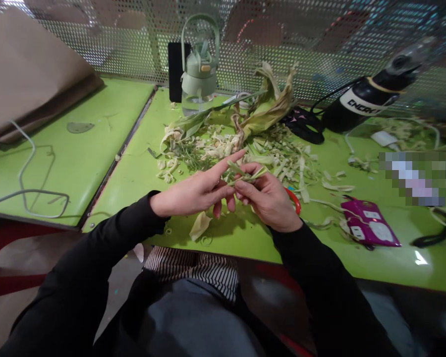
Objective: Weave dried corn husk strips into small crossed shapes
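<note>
My left hand is over the front of the table, index finger stretched out, its thumb and lower fingers closed at one end of a green corn husk strip. My right hand pinches the same strip between thumb and fingers, close to the left fingertips. Just behind both hands lies a heap of shredded husk pieces. A larger dried corn husk rests on the heap. Beside my right wrist a red loop handle shows in part. One loose husk piece lies below the hands.
A water bottle and a dark phone stand at the back against the perforated screen. To the right are a dark bottle and a purple power strip. Brown paper and bent wire occupy the left.
</note>
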`<control>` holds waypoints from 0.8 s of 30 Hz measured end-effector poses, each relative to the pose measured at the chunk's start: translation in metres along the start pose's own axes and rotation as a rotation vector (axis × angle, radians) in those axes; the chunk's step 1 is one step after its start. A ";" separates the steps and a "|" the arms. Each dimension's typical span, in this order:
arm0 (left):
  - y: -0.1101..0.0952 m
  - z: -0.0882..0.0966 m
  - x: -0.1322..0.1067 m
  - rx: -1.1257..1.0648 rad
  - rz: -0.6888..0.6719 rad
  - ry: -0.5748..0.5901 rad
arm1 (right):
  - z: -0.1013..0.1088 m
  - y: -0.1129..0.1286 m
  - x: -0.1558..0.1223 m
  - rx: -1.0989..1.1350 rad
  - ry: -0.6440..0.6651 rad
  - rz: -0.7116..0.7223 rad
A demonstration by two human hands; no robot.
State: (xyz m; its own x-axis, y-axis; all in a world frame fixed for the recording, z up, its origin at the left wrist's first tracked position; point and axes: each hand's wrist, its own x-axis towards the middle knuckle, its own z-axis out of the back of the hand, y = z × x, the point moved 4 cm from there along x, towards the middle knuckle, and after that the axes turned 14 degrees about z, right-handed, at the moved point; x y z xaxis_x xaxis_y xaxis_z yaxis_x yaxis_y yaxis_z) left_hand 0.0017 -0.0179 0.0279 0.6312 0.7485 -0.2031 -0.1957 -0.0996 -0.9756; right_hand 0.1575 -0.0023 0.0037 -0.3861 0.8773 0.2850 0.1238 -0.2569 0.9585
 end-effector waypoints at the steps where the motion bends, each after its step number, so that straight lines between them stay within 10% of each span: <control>1: 0.000 -0.001 -0.001 0.013 -0.009 0.000 | 0.000 0.000 0.000 0.013 -0.019 -0.002; 24: 0.013 0.004 0.013 -0.070 0.039 -0.062 | 0.007 0.007 0.002 -0.158 -0.035 0.016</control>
State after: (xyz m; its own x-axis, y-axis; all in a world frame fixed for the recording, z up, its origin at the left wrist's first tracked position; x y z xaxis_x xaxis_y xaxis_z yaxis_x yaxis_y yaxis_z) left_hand 0.0040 -0.0068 0.0126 0.5760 0.7821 -0.2378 -0.1653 -0.1735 -0.9709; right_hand 0.1643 0.0007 0.0110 -0.3529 0.8853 0.3027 -0.0170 -0.3295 0.9440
